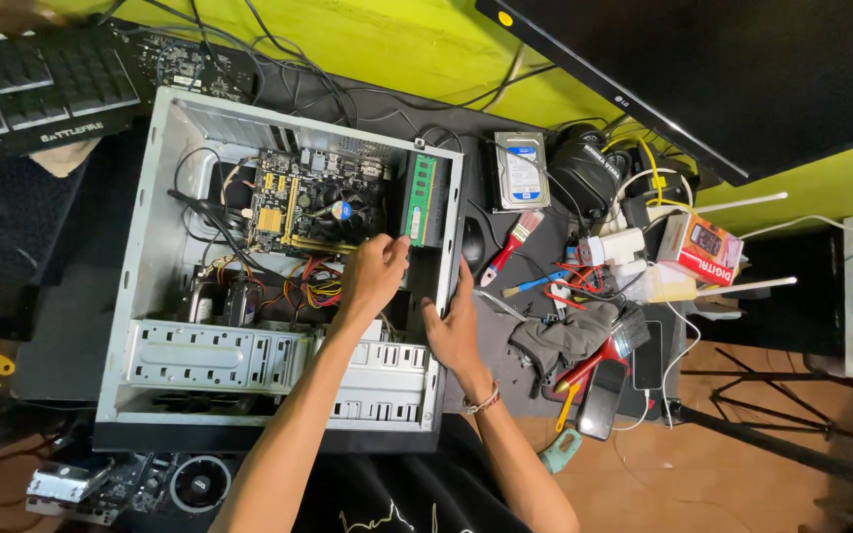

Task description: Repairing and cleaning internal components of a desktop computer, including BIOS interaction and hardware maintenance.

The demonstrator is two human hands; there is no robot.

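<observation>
Reaching into an open computer case (165, 326) lying on its side on the dark tabletop (71, 326), with contents logged outward from my hands.

- My left hand (375, 271): inside the case, fingers curled near the edge of the green memory stick (419, 199); whether it grips anything I cannot tell, as the fingertips are hidden.
- My right hand (453, 331): laid flat and open against the case's right-hand wall, bracing it; a beaded bracelet (482, 402) sits on the wrist.
- Motherboard (308, 202): yellow-green board in the upper half of the case, with a round black cooler fan (348, 212) near its middle.
- Wiring (308, 286): red, yellow and black leads bunched just below the board.
- Drive bays (219, 355): perforated metal cage in the lower part of the case.
- Hard drive (521, 170): just beside the case, upper right, label up.
- Paintbrush (511, 247) with red handle: near my right hand.
- Grey cloth (565, 336), screwdrivers and possibly pliers: heaped to the right.
- Small red-and-white box (700, 247): further right.
- Keyboard (32, 89): upper left, well apart from the case.
- Monitor (742, 69): upper right.
</observation>
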